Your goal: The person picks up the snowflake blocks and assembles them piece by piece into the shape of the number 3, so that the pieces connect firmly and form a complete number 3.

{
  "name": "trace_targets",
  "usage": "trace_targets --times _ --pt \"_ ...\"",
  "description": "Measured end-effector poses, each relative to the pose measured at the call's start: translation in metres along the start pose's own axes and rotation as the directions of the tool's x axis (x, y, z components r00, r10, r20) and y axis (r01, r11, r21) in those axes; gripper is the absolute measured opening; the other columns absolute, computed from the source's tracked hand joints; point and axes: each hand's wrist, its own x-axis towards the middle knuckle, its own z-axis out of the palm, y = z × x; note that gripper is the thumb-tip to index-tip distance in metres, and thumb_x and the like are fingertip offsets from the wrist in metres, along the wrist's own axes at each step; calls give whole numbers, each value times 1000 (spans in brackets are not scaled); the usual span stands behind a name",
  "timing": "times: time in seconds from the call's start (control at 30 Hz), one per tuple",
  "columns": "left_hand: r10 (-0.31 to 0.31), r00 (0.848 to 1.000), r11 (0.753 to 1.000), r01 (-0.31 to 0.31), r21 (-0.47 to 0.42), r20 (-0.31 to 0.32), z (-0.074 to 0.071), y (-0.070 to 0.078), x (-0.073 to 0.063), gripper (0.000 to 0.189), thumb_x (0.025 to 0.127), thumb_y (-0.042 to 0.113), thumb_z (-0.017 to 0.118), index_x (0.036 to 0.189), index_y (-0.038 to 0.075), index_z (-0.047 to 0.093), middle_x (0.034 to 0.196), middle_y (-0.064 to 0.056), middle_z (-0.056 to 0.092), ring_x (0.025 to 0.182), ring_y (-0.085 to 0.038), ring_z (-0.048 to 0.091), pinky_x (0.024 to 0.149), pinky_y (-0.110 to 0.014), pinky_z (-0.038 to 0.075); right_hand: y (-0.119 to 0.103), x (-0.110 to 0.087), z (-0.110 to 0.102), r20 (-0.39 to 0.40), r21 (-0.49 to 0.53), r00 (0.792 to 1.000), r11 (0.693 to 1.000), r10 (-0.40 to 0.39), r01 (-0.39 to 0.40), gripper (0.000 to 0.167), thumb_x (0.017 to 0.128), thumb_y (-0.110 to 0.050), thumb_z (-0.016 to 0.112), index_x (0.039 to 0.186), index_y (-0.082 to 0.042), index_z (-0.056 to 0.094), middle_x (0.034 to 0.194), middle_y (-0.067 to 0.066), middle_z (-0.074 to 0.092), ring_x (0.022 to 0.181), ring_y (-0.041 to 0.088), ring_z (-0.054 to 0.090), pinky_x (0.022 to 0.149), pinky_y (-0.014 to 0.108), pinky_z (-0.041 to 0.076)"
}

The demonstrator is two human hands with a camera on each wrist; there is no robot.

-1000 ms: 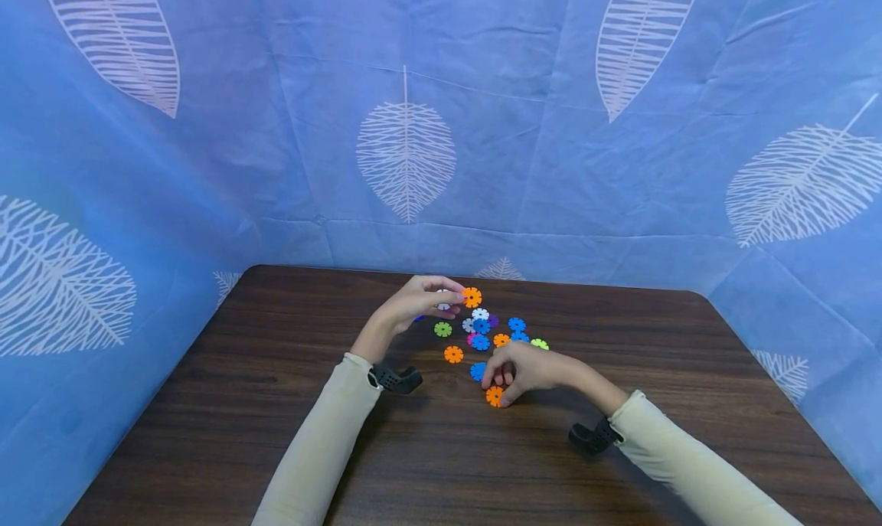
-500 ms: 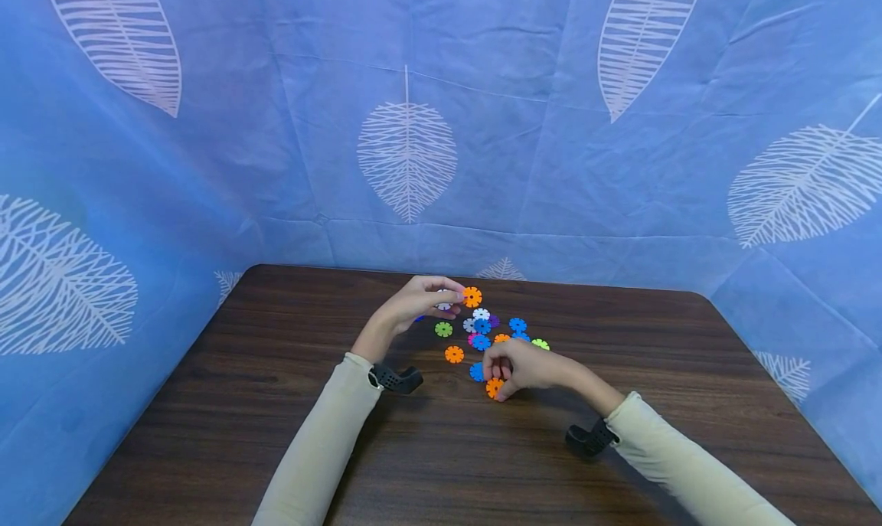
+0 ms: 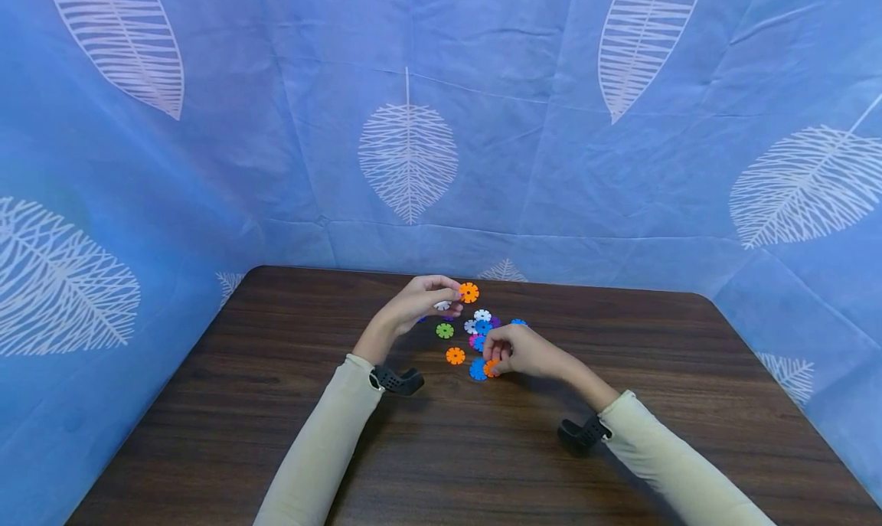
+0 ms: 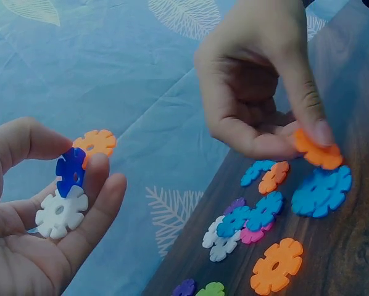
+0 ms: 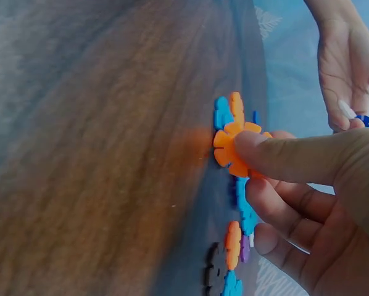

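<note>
Raised over the far part of the table, my left hand (image 3: 420, 305) pinches a short joined chain of notched plastic snowflake discs. It runs from an orange disc (image 4: 95, 143) through a dark blue disc (image 4: 70, 172) to a white disc (image 4: 62, 213), as the left wrist view shows. Between thumb and fingers of my right hand (image 3: 529, 350) is another orange disc (image 5: 229, 151), gripped by its edge. That one overlaps two stacked light blue discs (image 4: 322, 192) in the left wrist view. The other fingers of my right hand curl inward.
Several loose discs lie on the dark wooden table (image 3: 413, 449): a green disc (image 3: 444, 331), an orange disc (image 3: 455, 356) and a cluster of white, blue and pink ones, partly behind my right hand. A blue leaf-patterned cloth (image 3: 441, 174) hangs behind the table.
My right hand has moved away from me and up with the orange disc, closer to the light blue discs. The left hand has stayed nearly still, still holding its chain.
</note>
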Motion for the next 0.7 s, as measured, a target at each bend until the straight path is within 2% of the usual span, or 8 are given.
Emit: trace_targets --times 0.13,0.3,0.37,0.43,0.7 --pt "6 1000 1000 -6 -12 -6 -1 -1 1 25 103 11 58 123 -4 62 115 -22 66 89 -15 68 104 -50 54 -2 4 -6 -55 -13 998 1000 -16 15 6 90 1 74 95 -1 72 81 11 67 71 16 57 60 22 49" --pt "10 1000 1000 -10 -21 -18 -1 0 1 24 103 13 58 121 -3 63 116 -21 64 89 -16 68 106 -53 51 -6 10 -15 -186 -36 982 999 -14 7 8 90 -3 75 98 -1 75 85 9 71 72 13 58 63 23 51" --pt "11 1000 1000 -12 -23 -26 -2 0 1 24 103 14 59 120 -2 64 114 -17 65 89 -17 68 106 -52 52 -8 13 -19 -245 -30 969 1000 -16 9 9 90 -4 76 98 -2 76 87 10 73 74 15 61 64 23 52" --pt "12 999 1000 -13 -28 -35 -2 0 1 23 103 15 59 119 -1 64 107 -9 65 90 -19 69 104 -51 53 -10 15 -22 -301 -20 954 1000 -21 15 8 90 -4 76 98 -2 77 89 11 75 76 17 64 66 23 54" --pt "14 997 999 -17 -44 -73 -4 -1 3 28 104 20 60 122 0 64 114 -13 66 104 -31 69 101 -45 57 -21 24 -32 -482 70 876 997 16 20 11 93 -8 74 102 -2 77 97 17 76 80 33 71 70 37 61"
